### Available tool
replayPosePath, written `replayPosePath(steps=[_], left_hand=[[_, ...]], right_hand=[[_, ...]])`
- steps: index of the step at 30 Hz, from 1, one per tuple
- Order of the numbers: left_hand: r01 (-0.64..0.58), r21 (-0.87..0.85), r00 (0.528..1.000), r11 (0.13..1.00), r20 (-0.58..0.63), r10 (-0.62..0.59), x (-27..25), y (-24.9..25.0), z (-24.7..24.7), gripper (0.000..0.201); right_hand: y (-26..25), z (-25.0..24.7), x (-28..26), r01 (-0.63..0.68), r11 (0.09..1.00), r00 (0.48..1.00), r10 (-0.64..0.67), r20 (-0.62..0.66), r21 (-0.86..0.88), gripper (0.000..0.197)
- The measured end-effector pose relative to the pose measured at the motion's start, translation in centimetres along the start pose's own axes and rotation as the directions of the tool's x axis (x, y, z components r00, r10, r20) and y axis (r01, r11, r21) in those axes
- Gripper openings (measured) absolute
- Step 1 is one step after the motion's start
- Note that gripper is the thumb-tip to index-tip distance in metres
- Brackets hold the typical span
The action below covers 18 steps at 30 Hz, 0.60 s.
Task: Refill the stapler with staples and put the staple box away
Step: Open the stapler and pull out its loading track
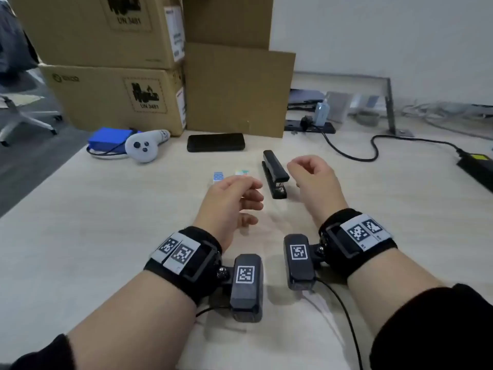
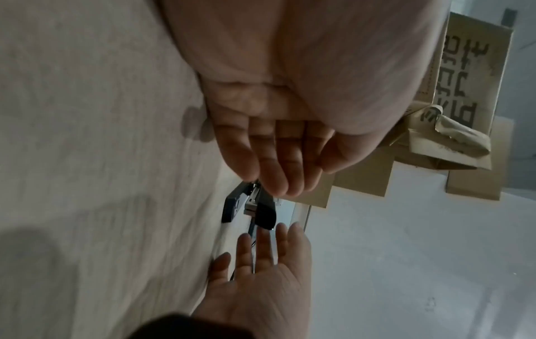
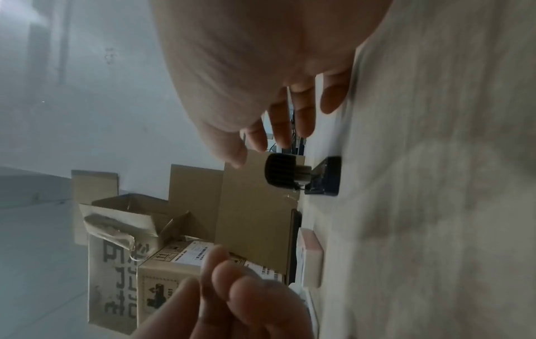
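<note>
A black stapler [image 1: 274, 173] lies closed on the pale table [image 1: 106, 222], its length running away from me. My left hand [image 1: 253, 198] hovers just left of its near end, fingers loosely curled and holding nothing. My right hand [image 1: 298, 169] hovers just right of it, also loosely curled and empty. Beyond my left hand lie a small blue staple box [image 1: 218, 176] and a white-and-teal one [image 1: 241, 172], partly hidden by my fingers. In the left wrist view the stapler [image 2: 249, 206] sits between both palms. The right wrist view shows the stapler [image 3: 304, 176] and a pale staple box [image 3: 311, 259].
A black phone [image 1: 215, 142] lies behind the stapler. A white controller [image 1: 145, 146] and a blue pack [image 1: 109, 140] sit at the back left. Stacked cardboard boxes [image 1: 114, 94] line the back. A black cable [image 1: 360, 153] runs to a power adapter [image 1: 477, 166] on the right.
</note>
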State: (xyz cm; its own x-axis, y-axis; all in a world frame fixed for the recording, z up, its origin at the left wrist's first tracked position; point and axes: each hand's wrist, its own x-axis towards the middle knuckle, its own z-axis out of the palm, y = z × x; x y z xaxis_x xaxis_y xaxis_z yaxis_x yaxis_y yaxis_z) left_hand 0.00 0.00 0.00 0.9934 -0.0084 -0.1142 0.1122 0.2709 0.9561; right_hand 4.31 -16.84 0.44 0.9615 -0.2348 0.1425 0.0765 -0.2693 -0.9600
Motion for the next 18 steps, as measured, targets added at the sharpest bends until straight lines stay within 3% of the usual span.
replayPosePath(steps=[5, 10, 14, 16, 18], left_hand=[[-0.012, -0.016, 1.0, 1.0, -0.008, 0.012, 1.0, -0.3, -0.6, 0.016], [0.014, 0.037, 1.0, 0.999, 0.003, -0.014, 1.7, -0.6, -0.4, 0.015], [0.039, 0.047, 0.999, 0.998, -0.003, -0.039, 1.7, -0.5, -0.4, 0.02], [0.032, 0.048, 0.999, 0.998, 0.016, -0.032, 1.7, -0.5, -0.4, 0.031], [0.009, 0.039, 0.998, 0.999, 0.054, -0.011, 1.5, -0.4, -0.3, 0.042]], right_hand=[[0.7, 1.5, 0.6, -0.006, 0.985, 0.979, 0.041, 0.202, -0.175, 0.055], [1.6, 0.6, 1.1, 0.051, 0.956, 0.996, -0.027, 0.083, -0.289, 0.029], [1.4, 0.1, 0.3, -0.039, 0.999, 0.999, 0.039, -0.009, -0.017, 0.026], [0.7, 0.3, -0.8, -0.076, 0.979, 0.996, 0.066, 0.058, 0.187, 0.026], [0.1, 0.6, -1.8, -0.058, 0.967, 0.979, 0.007, 0.202, 0.248, 0.032]])
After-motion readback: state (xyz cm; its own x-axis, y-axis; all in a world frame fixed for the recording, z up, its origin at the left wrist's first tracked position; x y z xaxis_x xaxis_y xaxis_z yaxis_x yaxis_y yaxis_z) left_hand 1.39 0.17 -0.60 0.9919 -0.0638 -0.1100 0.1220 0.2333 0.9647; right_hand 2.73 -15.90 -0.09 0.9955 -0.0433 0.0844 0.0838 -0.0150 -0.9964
